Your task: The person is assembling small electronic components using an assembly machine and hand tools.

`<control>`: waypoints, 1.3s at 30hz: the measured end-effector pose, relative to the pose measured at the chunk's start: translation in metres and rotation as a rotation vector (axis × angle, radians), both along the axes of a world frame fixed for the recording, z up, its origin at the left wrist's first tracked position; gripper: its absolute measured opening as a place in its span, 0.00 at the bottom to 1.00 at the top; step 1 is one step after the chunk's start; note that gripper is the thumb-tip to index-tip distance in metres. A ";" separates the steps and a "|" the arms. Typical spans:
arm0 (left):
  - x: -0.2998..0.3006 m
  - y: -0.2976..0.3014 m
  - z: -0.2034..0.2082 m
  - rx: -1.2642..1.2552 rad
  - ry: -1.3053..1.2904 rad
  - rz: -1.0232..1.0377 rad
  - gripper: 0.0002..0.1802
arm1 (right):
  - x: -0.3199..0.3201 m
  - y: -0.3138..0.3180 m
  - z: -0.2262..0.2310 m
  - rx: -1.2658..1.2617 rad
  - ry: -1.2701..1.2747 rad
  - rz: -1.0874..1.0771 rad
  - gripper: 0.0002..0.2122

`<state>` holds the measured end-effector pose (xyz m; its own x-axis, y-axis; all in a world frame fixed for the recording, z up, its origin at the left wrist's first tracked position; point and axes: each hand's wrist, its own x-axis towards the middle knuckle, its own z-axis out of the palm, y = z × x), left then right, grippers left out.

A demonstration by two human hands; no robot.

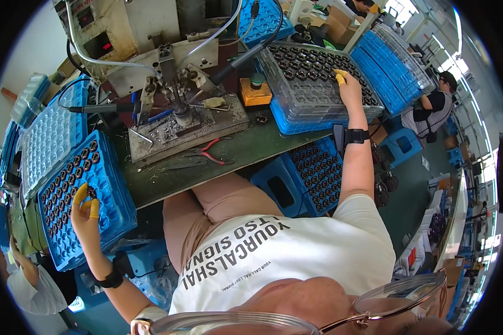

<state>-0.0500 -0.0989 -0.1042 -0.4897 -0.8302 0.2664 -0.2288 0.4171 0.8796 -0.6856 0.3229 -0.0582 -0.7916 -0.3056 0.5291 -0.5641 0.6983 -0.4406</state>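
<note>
My left hand (84, 220), with yellow finger covers, is over a blue moulded tray (120, 206) at the left. Its thumb and finger curl around a small dark round part (91, 193). Rows of similar parts fill much of that tray, with bare pockets along its right side. Across the bench, my right hand (350, 89) reaches onto a clear plastic tray (313, 99) full of dark round parts (302, 61). Its yellow-covered fingertips are pinched together at the parts; whatever they grip is hidden.
A bench machine (176, 100) with a metal base stands between the trays. Red-handled pliers (212, 152) lie before it, and an orange box (255, 92) stands beside it. Another blue tray (318, 173) of parts sits below the bench edge. Co-workers are at far right and lower left.
</note>
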 end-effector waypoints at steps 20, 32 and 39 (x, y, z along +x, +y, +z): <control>-0.052 0.056 0.008 -0.165 0.001 0.076 0.21 | -0.003 0.003 -0.003 0.090 0.028 -0.012 0.12; -0.059 0.064 0.011 -0.343 -0.144 0.150 0.21 | -0.002 0.003 -0.002 0.055 -0.010 -0.024 0.11; -0.059 0.067 0.014 -0.362 -0.178 0.163 0.20 | 0.011 -0.003 0.005 0.055 -0.014 -0.040 0.12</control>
